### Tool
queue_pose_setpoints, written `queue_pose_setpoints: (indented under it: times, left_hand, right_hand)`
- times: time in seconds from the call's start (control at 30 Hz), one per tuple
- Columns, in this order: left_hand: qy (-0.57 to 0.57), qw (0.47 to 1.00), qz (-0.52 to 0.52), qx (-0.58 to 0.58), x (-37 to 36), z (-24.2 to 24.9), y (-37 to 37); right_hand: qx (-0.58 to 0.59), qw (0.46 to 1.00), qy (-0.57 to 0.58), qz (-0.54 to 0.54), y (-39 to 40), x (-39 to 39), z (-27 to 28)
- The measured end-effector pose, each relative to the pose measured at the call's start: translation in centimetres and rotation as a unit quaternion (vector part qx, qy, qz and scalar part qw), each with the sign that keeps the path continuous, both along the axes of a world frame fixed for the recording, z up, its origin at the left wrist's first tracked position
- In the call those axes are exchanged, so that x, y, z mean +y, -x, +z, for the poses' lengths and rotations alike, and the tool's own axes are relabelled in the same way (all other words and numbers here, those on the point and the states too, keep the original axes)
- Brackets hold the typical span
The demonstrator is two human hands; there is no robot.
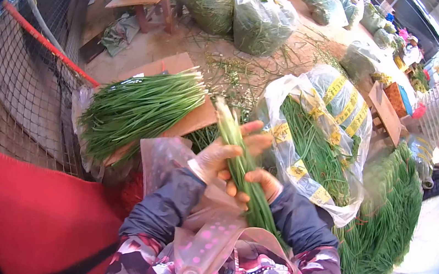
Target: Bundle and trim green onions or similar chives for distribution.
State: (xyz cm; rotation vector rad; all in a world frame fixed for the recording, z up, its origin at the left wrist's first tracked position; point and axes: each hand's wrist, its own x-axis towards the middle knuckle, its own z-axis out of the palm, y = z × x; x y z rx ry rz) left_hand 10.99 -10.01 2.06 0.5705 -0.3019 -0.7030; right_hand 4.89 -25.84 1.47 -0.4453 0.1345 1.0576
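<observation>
A bundle of long green stalks [260, 204] with pale ends slants across my lap, the pale ends pointing up and away from me. My left hand [218, 162] is wrapped round its upper middle. Just to the right, my right hand [259, 182] grips the same bundle, its fingers curled underneath. On a cardboard sheet [195, 121] at the left lies a neat pile of similar stalks [143, 106], pale ends toward the right. An open plastic bag [353, 196] with yellow printed tape, full of loose green stalks [312, 149], stands to the right of my hands.
A large heap of green stalks [386, 214] lies at the right. Stuffed plastic bags [262, 23] stand on the littered floor ahead. Netting [20, 94] with a red bar runs along the left, above red cloth [27, 206]. A person [412, 51] is far back at the right.
</observation>
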Motion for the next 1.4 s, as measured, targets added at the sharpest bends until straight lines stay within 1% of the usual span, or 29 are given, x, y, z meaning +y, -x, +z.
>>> queue_pose_setpoints:
  times: [0.07, 0.1, 0.13, 0.17, 0.2, 0.23, 0.27, 0.3, 0.37, 0.4, 0.47, 0.53, 0.6, 0.67, 0.73, 0.8, 0.83, 0.87, 0.9, 0.93, 1.0, 1.03, 1.07, 1.13, 1.2, 1.23, 1.27, 1.33, 1.4]
  left_hand:
    - [-0.056, 0.994, 0.046, 0.079, -0.5, 0.2, 1.1]
    - [-0.069, 0.993, 0.065, 0.073, -0.8, -0.2, 1.0]
    - [-0.068, 0.993, 0.063, 0.074, -0.8, -0.2, 0.8]
    - [-0.102, 0.992, 0.044, 0.060, -0.8, -0.3, 0.7]
    - [-0.135, 0.989, 0.024, 0.047, -1.1, -0.3, 0.7]
    - [-0.136, 0.987, 0.029, 0.080, -1.5, 0.2, 0.9]
    - [-0.137, 0.987, 0.022, 0.083, -1.9, 0.6, 0.9]
    - [-0.128, 0.990, 0.018, 0.064, -2.3, 1.0, 0.8]
    - [-0.095, 0.995, 0.012, 0.039, -3.2, 1.2, 0.6]
    - [-0.096, 0.995, 0.008, 0.039, -3.4, 0.7, 0.6]
    - [-0.097, 0.992, 0.016, 0.080, -3.4, -0.2, 0.6]
    - [-0.084, 0.988, 0.089, 0.095, -2.6, -0.1, 0.4]
    - [-0.042, 0.981, 0.174, 0.082, -0.5, -0.1, -1.9]
    - [-0.016, 0.949, 0.316, -0.003, 2.3, 2.2, -5.1]
    - [-0.006, 0.911, 0.393, -0.126, 4.1, 6.7, -6.3]
    - [-0.049, 0.865, 0.452, -0.211, 1.9, 9.8, -4.5]
    - [-0.112, 0.876, 0.420, -0.209, 0.8, 9.8, -2.7]
    - [-0.139, 0.820, 0.429, -0.353, -0.2, 8.7, -1.1]
    - [-0.171, 0.742, 0.430, -0.486, -0.9, 7.5, 0.3]
    - [-0.160, 0.711, 0.409, -0.549, -1.4, 6.3, 1.9]
    - [-0.121, 0.684, 0.310, -0.649, -2.3, 3.5, 4.4]
    - [-0.166, 0.661, 0.300, -0.668, -1.6, 2.5, 5.4]
    - [-0.210, 0.634, 0.292, -0.685, -0.8, 1.9, 5.8]
    - [-0.223, 0.627, 0.312, -0.679, 1.4, 2.8, 6.5]
    - [-0.238, 0.622, 0.323, -0.672, 4.3, 3.6, 6.6]
    - [-0.280, 0.615, 0.346, -0.651, 5.8, 3.7, 6.4]
    - [-0.321, 0.606, 0.368, -0.628, 7.1, 3.7, 5.9]
    - [-0.332, 0.608, 0.384, -0.610, 9.3, 3.5, 4.0]
    - [-0.380, 0.543, 0.457, -0.593, 11.2, 3.9, 1.6]
  right_hand:
    - [-0.033, 0.998, 0.028, 0.039, -0.7, -2.5, -2.2]
    - [-0.199, 0.953, 0.203, 0.104, -3.4, -4.6, -5.4]
    - [-0.354, 0.845, 0.366, 0.163, -6.4, -5.9, -6.7]
    - [-0.319, 0.857, 0.396, 0.082, -6.6, -4.0, 4.6]
    - [-0.336, 0.859, 0.382, -0.052, -9.1, -6.3, 3.8]
    - [-0.451, 0.808, 0.358, -0.122, -11.0, -6.4, 5.6]
    - [-0.555, 0.740, 0.327, -0.191, -12.3, -6.2, 7.6]
    - [-0.552, 0.740, 0.331, -0.195, -13.6, -5.7, 8.7]
    - [-0.696, 0.560, 0.443, 0.069, -15.3, -3.2, 10.5]
    - [-0.614, 0.547, 0.515, 0.242, -12.8, -0.2, 12.2]
    - [-0.593, 0.627, 0.438, 0.253, -11.8, -0.2, 9.9]
    - [-0.540, 0.737, 0.406, -0.007, -11.9, -1.8, 9.6]
    - [-0.581, 0.694, 0.379, -0.189, -10.6, -3.8, 11.1]
    - [-0.528, 0.768, 0.360, -0.044, -7.1, -5.7, 13.3]
    - [-0.414, 0.882, 0.148, 0.169, -3.3, -4.4, 12.9]
    - [-0.369, 0.911, 0.092, 0.162, 0.0, -0.5, 8.0]
    - [-0.315, 0.945, 0.019, 0.089, 0.9, 1.0, 4.6]
    - [-0.254, 0.965, -0.053, 0.021, 1.1, 2.2, 2.5]
    - [-0.238, 0.962, -0.090, -0.102, 0.8, 3.2, 3.0]
    - [-0.235, 0.963, -0.092, -0.089, 0.3, 3.4, 3.1]
    - [-0.097, 0.944, -0.174, -0.262, -0.8, 3.4, 3.2]
    - [0.005, 0.950, -0.172, -0.261, -0.9, 2.9, 4.3]
    - [0.027, 0.959, -0.096, -0.264, -1.5, 2.5, 4.6]
    - [-0.074, 0.971, 0.004, -0.230, -4.5, 2.8, 5.8]
    - [-0.250, 0.919, 0.230, -0.202, -8.9, 3.7, 8.0]
    - [-0.360, 0.856, 0.340, -0.150, -11.0, 4.9, 9.0]
    - [-0.390, 0.800, 0.449, -0.076, -13.5, 5.7, 9.1]
    - [-0.533, 0.641, 0.551, 0.033, -18.1, 8.9, 9.2]
    - [-0.751, 0.423, 0.505, -0.043, -21.3, 12.7, 7.3]
